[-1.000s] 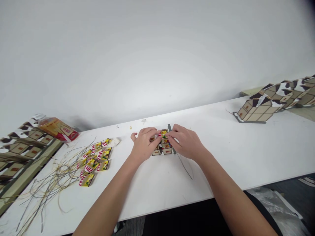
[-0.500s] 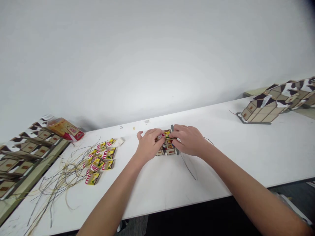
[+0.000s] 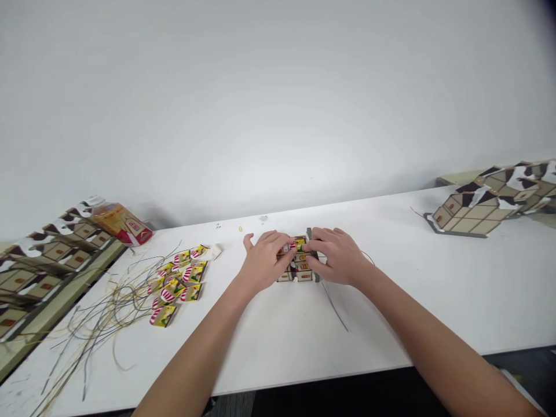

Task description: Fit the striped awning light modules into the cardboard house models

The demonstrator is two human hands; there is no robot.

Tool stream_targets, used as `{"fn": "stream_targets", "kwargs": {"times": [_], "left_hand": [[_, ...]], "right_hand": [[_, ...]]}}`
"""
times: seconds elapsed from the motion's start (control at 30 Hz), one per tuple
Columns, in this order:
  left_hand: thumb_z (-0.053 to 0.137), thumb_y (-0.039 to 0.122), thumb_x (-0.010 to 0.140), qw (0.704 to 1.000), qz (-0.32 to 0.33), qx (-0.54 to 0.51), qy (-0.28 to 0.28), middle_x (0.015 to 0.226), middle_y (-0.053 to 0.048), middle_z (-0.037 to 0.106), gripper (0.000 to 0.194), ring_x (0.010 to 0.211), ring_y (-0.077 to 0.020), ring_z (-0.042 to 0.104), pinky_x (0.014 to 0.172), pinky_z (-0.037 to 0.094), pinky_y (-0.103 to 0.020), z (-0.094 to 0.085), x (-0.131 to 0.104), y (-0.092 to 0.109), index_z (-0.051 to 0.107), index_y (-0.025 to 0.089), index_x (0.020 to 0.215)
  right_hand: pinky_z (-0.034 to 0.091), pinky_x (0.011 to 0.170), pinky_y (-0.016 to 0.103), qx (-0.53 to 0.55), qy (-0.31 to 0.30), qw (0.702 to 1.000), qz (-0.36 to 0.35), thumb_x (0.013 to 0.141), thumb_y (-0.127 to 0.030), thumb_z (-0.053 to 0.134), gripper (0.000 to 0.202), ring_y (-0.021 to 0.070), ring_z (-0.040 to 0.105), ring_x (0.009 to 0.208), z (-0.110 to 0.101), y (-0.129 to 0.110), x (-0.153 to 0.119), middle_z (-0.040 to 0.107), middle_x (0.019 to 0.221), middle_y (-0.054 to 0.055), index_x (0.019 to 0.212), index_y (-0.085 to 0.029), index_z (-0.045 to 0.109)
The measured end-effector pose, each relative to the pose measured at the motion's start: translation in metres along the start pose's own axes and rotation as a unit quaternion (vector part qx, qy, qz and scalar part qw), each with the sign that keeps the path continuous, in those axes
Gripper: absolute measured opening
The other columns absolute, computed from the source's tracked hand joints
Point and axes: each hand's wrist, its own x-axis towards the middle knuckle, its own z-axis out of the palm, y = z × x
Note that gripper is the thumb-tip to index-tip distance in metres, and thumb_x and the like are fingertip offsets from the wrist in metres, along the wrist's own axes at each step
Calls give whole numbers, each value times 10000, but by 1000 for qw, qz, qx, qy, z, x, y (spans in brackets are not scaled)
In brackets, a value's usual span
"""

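Observation:
A small model house (image 3: 305, 276) with a grey base lies on the white table between my hands. Against its front is a little yellow shop-front piece (image 3: 300, 244) with a red-and-white striped awning. My left hand (image 3: 266, 260) grips the piece's striped left end between thumb and index finger, its little finger sticking out. From the right, my right hand (image 3: 336, 255) has thumb and fingertips closed on the piece's other end and the house's edge. A thin dark wire (image 3: 334, 307) trails from the house towards me. My fingers hide much of the house.
Several similar yellow pieces (image 3: 191, 272) with long tangled wires (image 3: 113, 301) lie on the left. Rows of model houses (image 3: 56, 252) stand at far left, beside a bottle (image 3: 124, 223). More houses (image 3: 471, 211) are at the right, and a wall rises behind the table (image 3: 382, 313).
The camera view has shifted slightly, so everything sits a little lower on the right. Both hands keep their hold on the yellow piece against the house, with little finger movement.

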Motion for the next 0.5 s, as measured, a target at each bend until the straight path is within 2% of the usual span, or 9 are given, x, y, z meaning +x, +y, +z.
{"fn": "stream_targets", "kwargs": {"times": [0.07,0.17,0.23,0.37,0.5], "left_hand": [[374,460,952,1000,-5,-4,0,1283,-11,582,291,1250,-253,471,1090,81,-663,1,-1,-2,603,332,1078],[409,581,911,1000,-11,-7,-12,1424,8,462,359,1323,-282,404,1097,81,-673,-2,-2,-7,581,393,1163],[508,673,821,1000,-11,-9,-21,1464,-8,416,514,1345,-310,374,1101,111,-663,-8,-2,-12,514,417,1268],[720,702,605,998,-29,-22,-44,1460,-67,426,983,1343,-344,370,1105,164,-619,-22,-4,-27,305,393,1440],[824,648,468,994,-45,-30,-92,1450,-86,440,1205,1347,-363,360,1116,92,-620,-30,-5,-35,221,385,1476]], "right_hand": [[302,629,272,24,22,999,-17,884,-333,477,264,100,403,617,4,6,-4,534,779,15,908,-194,701],[358,670,284,74,25,997,-27,922,-443,467,387,130,475,701,3,16,-9,567,850,41,1160,-189,637],[388,691,294,106,19,994,-11,926,-491,466,470,145,503,738,0,22,-11,577,873,43,1282,-196,552],[422,683,306,125,12,992,31,912,-533,475,522,154,515,726,-4,32,-15,573,829,29,1319,-207,497],[421,639,296,114,-10,992,45,914,-530,458,495,147,512,690,-1,39,-17,586,813,27,1288,-211,519]]}}
